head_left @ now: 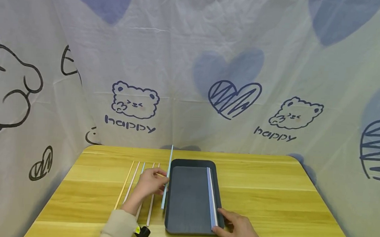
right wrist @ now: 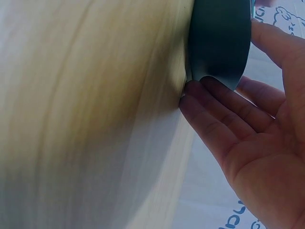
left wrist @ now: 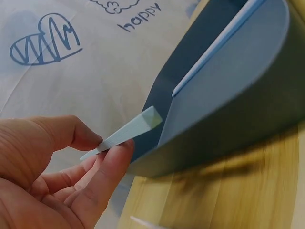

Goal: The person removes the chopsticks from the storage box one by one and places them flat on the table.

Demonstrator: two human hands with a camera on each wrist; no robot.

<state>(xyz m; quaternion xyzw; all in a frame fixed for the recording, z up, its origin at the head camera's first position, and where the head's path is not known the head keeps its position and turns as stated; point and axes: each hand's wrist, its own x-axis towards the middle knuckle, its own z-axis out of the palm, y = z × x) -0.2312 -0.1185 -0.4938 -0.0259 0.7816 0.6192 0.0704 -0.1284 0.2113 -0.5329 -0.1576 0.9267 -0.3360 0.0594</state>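
Observation:
In the head view my left hand point(head_left: 151, 183) pinches a light-blue stick point(head_left: 170, 160) between thumb and fingers, beside the tray's left rim. The left wrist view shows the near end of this angular stick point(left wrist: 136, 125) jutting past the fingertips. A dark grey rectangular tray point(head_left: 186, 200) lies on the table. Along its right inner wall are a blue stick point(head_left: 210, 196) and a white stick point(head_left: 214, 199), side by side. My right hand point(head_left: 241, 232) grips the tray's near right corner. Seen from the right wrist, several fingers touch the outer tray wall point(right wrist: 219, 43).
Left of the tray, several thin sticks lie lengthwise on the wooden table point(head_left: 267, 195), among them a yellow stick point(head_left: 125, 183) and a white stick point(head_left: 131, 182). My left forearm partly covers them. A printed curtain point(head_left: 183, 125) stands behind the table and on both sides.

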